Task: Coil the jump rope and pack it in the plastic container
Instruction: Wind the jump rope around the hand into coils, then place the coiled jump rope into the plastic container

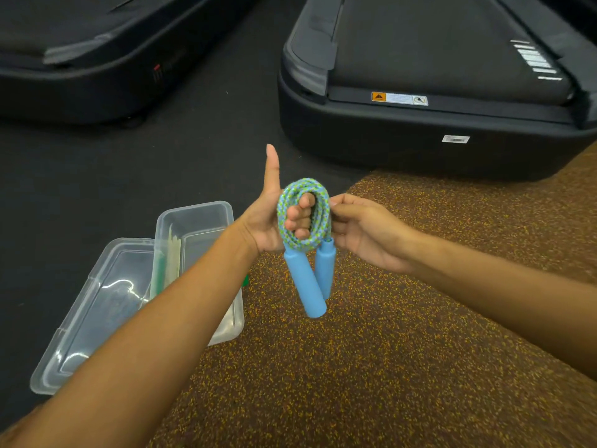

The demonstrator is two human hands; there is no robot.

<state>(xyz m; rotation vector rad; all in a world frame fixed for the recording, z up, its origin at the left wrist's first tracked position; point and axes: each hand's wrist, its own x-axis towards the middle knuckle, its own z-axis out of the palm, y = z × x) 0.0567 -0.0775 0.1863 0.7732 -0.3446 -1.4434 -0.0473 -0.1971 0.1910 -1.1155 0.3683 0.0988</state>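
so the jump rope (303,215) is up in the air between both hands, wound into a tight little ring of blue and green braided cord, with the two blue handles (311,279) hanging straight down off the bottom of it, side by side and just about touching. the left hand (274,215) has its fingers curled through the middle of the ring and closed on the cord, thumb sticking straight up. the right hand (365,231) is pinching the right side of the ring with thumb and fingertips, the other fingers loosely curled, palm facing up. plenty of open room under the handles, just speckled brown rubber floor (355,367) that gives way to plain black floor on the left. the plastic container (197,221) sits down there to the left, clear and open, with its clear lid (93,312) lying flat right beside it. the left forearm cuts across the container so i can't really see its near half, and there's something pale and green inside that's hard to make out. two black treadmill ends (420,137) fill the top, both cut off by the edges. the right one has a warning sticker (399,98) with an orange triangle, plus a small white label lower down, but the print on both is too small to read.
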